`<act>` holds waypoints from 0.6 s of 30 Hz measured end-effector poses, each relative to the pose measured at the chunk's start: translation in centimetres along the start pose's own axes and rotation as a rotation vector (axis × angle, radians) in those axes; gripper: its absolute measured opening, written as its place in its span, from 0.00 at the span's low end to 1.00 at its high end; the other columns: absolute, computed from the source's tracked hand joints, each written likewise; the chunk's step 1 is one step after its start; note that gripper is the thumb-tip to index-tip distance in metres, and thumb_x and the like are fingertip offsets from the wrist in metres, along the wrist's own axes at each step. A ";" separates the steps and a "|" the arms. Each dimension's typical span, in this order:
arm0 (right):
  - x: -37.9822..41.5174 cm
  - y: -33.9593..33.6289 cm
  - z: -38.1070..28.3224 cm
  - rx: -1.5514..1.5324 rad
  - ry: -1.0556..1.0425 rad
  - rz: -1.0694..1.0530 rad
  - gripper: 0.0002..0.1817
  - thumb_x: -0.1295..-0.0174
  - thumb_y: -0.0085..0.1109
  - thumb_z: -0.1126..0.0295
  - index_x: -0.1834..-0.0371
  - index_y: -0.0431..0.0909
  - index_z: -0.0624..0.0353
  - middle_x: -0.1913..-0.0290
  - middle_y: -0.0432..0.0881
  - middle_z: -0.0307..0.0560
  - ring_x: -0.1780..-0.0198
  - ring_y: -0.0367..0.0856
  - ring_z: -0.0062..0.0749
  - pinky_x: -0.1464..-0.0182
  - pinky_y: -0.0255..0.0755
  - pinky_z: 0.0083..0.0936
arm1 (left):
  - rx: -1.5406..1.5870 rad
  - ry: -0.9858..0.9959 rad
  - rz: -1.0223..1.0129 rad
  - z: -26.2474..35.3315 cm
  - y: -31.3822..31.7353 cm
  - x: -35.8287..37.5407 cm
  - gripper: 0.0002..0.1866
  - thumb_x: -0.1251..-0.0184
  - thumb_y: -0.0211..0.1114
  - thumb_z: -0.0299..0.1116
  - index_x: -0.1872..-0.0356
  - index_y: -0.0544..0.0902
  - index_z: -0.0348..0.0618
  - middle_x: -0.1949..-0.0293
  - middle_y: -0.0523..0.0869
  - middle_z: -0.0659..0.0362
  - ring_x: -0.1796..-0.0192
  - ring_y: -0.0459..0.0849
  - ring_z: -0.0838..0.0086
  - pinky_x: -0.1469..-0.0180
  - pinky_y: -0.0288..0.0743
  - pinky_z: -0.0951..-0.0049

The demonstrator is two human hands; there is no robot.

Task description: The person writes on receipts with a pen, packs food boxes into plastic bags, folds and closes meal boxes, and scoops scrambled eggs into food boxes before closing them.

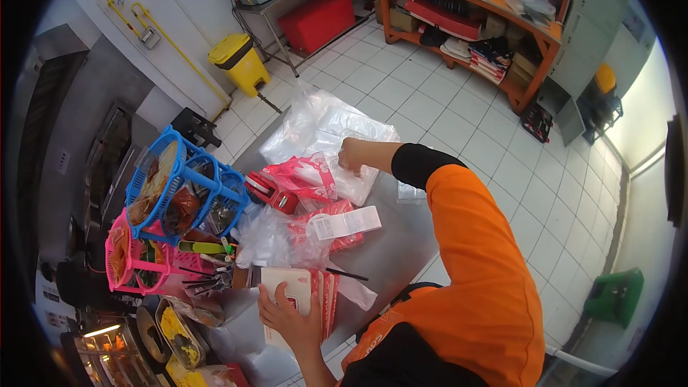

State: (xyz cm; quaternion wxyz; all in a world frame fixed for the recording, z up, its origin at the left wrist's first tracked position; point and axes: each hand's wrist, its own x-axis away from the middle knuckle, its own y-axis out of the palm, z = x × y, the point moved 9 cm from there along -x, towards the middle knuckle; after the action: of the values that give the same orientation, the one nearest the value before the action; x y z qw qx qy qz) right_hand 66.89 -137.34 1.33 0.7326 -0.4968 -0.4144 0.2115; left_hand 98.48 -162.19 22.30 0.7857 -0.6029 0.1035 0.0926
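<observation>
My left hand (290, 315) lies with spread fingers on a stack of white-and-red printed paper packaging (287, 279) near the table's front edge. Across the table, my right hand (351, 155) is closed, its fingers curled down into clear plastic bags (308, 125); the fingertips are partly hidden. Just left of it is a pink-and-white printed plastic bag (304, 178), with a red tape dispenser or similar red tool (272, 192) beside that. Between my hands, a printed paper slip (346, 223) rests on a red-and-white package (326, 209).
Stacked blue baskets (204, 183) and pink baskets (132, 261) of packets stand at the left, above a food tray (179, 333). A black pen-like stick (347, 273) lies on the metal table (401, 236). A yellow bin (240, 64) and wooden shelf (401, 25) stand beyond.
</observation>
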 end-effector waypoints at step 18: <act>19.8 -28.7 -7.8 -1.584 0.190 1.193 0.12 0.25 0.46 0.62 0.63 0.72 0.58 0.75 0.69 0.32 0.73 0.68 0.15 0.70 0.68 0.19 | 0.836 0.176 -0.123 6.1 -2.2 0.2 0.32 0.39 0.67 0.49 0.39 0.74 0.40 0.32 0.69 0.48 0.30 0.65 0.52 0.29 0.56 0.53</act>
State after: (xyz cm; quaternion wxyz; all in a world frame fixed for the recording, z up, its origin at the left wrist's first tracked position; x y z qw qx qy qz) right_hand 81.57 -139.36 33.82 -0.0062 -0.9842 -0.0581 0.1670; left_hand 99.56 -156.85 25.79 0.9546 -0.2432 0.1628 -0.0561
